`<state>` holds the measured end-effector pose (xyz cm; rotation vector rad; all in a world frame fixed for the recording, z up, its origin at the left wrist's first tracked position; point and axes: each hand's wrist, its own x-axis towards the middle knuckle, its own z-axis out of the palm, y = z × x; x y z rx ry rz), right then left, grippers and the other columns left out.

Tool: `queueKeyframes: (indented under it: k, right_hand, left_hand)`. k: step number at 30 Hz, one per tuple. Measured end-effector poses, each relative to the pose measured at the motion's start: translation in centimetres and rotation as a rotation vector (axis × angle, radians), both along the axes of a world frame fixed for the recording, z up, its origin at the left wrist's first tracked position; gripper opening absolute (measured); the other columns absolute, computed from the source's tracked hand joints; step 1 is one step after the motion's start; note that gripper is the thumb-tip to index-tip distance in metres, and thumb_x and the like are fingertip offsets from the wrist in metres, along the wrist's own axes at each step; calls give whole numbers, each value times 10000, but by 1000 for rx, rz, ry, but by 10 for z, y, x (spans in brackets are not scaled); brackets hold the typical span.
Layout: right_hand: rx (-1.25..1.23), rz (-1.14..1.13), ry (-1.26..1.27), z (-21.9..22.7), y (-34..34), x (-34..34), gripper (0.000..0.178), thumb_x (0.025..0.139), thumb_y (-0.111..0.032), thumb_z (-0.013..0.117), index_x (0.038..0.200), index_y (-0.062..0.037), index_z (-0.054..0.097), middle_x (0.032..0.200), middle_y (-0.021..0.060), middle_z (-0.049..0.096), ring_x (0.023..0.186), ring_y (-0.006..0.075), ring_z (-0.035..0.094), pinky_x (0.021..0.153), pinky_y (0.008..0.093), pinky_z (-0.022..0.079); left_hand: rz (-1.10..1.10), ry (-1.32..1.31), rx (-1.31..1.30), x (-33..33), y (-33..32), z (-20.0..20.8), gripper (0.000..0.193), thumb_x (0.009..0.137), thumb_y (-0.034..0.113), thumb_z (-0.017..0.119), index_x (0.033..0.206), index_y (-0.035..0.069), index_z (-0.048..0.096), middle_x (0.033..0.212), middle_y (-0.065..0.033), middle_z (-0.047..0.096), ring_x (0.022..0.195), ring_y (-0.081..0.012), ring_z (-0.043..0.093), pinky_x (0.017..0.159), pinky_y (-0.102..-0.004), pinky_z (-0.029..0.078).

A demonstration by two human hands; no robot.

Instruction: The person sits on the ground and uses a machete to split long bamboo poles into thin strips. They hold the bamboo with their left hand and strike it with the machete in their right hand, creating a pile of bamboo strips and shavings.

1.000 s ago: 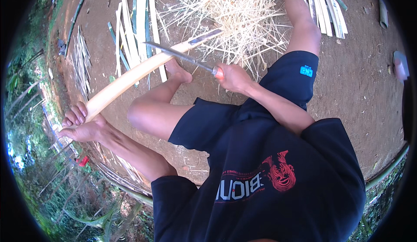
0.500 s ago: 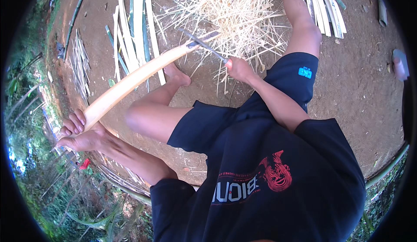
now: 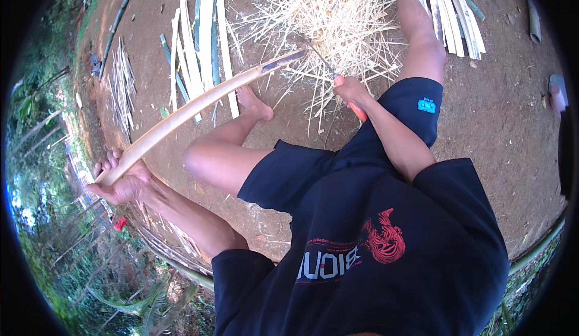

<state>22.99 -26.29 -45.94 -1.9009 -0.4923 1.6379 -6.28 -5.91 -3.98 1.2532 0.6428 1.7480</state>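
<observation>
A long split bamboo strip (image 3: 196, 107), pale with a dark patch near its far end, slants from the lower left up to the middle. My left hand (image 3: 126, 184) is wrapped round its near end, thumb along the underside. In my right hand (image 3: 351, 90) is a long knife (image 3: 321, 58) with an orange-red handle, gripped above my thigh. Its thin blade points up and left, close beside the strip's far tip; whether they touch I cannot tell. Past the tip lies a heap of pale bamboo shavings (image 3: 338, 16), between my outspread legs.
Split bamboo slats (image 3: 190, 55) lie on the brown dirt beyond my left foot, with a bundle of thin sticks (image 3: 122, 85) further left. More slats (image 3: 449, 13) rest beyond my right leg. A bamboo tube (image 3: 534, 22) is at the far right. Greenery borders the left side.
The knife blade has moved right, from crossing over the strip's far end to beside its tip. The strip has rolled a little in my left hand and shows a narrower face.
</observation>
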Motion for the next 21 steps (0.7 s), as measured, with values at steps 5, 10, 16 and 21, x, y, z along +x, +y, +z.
queueKeyframes:
  k: [5, 10, 16, 21]
  right_hand:
    - [226, 208, -82, 126, -9, -30, 295, 799, -218, 639, 1048, -59, 631, 892, 183, 680, 811, 298, 678, 747, 415, 522]
    - [606, 320, -267, 161, -10, -59, 242, 810, -225, 659, 982, -60, 617, 756, 213, 664, 677, 366, 670, 651, 465, 525]
    - [214, 232, -203, 83, -8, -36, 277, 788, -173, 635, 1035, -48, 616, 766, 225, 669, 676, 369, 676, 651, 475, 539]
    - [416, 365, -318, 97, -8, -43, 285, 800, -174, 619, 1051, -41, 611, 774, 217, 676, 685, 367, 675, 663, 471, 541]
  left_hand:
    - [-223, 65, 26, -6, -7, -4, 404, 872, 425, 564, 681, 77, 637, 574, -18, 542, 490, -132, 475, 532, -286, 382]
    - [-258, 48, 31, -1, -20, -2, 407, 860, 399, 543, 682, 49, 651, 545, -23, 516, 447, -132, 428, 468, -283, 342]
    - [-265, 55, 31, -4, -14, -2, 410, 855, 399, 545, 668, 51, 655, 527, -23, 515, 432, -129, 439, 454, -270, 351]
    - [-261, 16, -30, -4, -8, 0, 420, 867, 401, 542, 670, 52, 666, 495, -2, 499, 428, -118, 457, 490, -265, 399]
